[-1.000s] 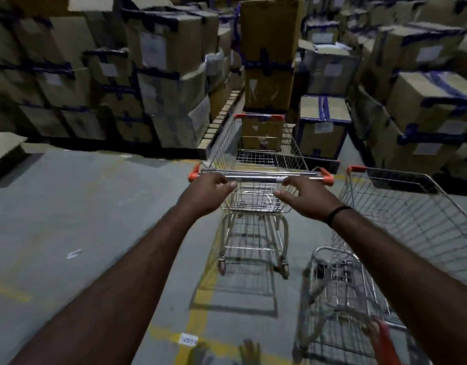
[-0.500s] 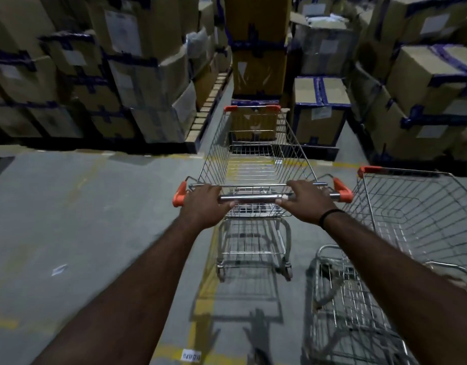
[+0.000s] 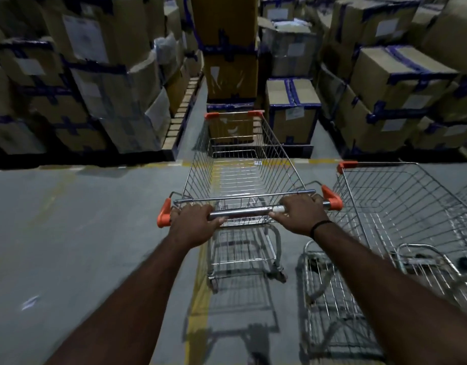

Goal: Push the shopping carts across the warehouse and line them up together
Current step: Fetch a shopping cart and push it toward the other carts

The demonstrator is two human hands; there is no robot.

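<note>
A wire shopping cart (image 3: 243, 164) with orange corner caps stands straight ahead of me on the grey floor. My left hand (image 3: 194, 223) grips the left end of its metal handle bar (image 3: 243, 213). My right hand (image 3: 301, 214) grips the bar's right end; a black band circles that wrist. A second wire cart (image 3: 401, 214) stands close on the right, side by side with the first, its basket under my right forearm. Both baskets hold nothing.
Stacks of taped cardboard boxes (image 3: 100, 83) on pallets wall off the far side, left and right (image 3: 401, 96). A narrow aisle with a tall box stack (image 3: 227, 56) lies straight ahead. A yellow floor line (image 3: 200, 299) runs under the cart. Grey floor (image 3: 69, 233) spreads to the left.
The cart has rolled forward toward the box stacks with both hands on its handle. Its front now reaches the yellow line, and it has drawn alongside the right cart.
</note>
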